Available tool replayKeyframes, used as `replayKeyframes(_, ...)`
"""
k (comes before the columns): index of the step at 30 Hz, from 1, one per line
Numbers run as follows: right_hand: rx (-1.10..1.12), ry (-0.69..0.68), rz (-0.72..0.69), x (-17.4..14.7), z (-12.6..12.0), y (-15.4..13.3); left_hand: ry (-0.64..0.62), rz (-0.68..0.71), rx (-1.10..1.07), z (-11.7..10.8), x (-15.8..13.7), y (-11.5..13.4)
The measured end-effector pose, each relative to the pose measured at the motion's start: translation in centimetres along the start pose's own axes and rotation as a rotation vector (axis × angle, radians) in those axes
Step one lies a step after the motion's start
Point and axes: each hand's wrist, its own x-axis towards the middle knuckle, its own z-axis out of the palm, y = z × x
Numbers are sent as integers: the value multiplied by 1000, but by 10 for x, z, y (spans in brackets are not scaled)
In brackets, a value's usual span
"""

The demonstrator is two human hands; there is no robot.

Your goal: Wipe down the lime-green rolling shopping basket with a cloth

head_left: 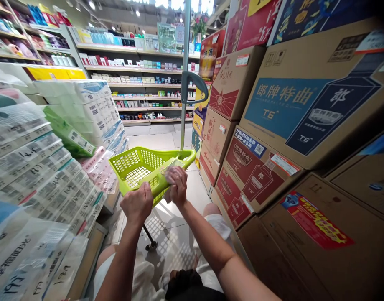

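A lime-green plastic shopping basket [138, 165] with a lattice floor and pierced sides is in front of me, and nothing shows inside it. It belongs to a wheeled trolley with a grey upright pole [183, 121] and a dark grey loop handle [194, 88]. My left hand [137, 202] is wrapped round the basket's near rim. Farther right along that rim, my right hand [178, 184] is closed on a pale, crumpled, tissue-like piece [169, 173], pressed against the rim beside a clear label plate [173, 166]. Motion blurs these fingers somewhat.
Stacked cardboard boxes [270, 167] line the right side. On the left stand piled packs of tissue paper [50, 167] on a low wooden base. Shelves of small goods [141, 79] cross the back. Below the basket, a dark leg with a caster wheel [151, 246] rests on the tiled floor.
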Motion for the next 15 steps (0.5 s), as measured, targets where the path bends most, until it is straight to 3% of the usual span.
replayKeyframes(4,-54,242,409,51,-5,55,5,47,35,-1,1,-4)
replayKeyframes(6,-23,288,529,68,-4,67,5,30,35,-1,2,0)
replayKeyframes(8,22,289,512,64,5,56,12,8,18,-1,2,6)
replayKeyframes(11,71,261,376,34,18,21,32,4,-54,2,4,7)
replayKeyframes(13,117,232,310,22,19,7,50,99,-168,9,7,-4)
replayKeyframes(15,163,222,333,26,13,9,87,272,-338,20,14,-24)
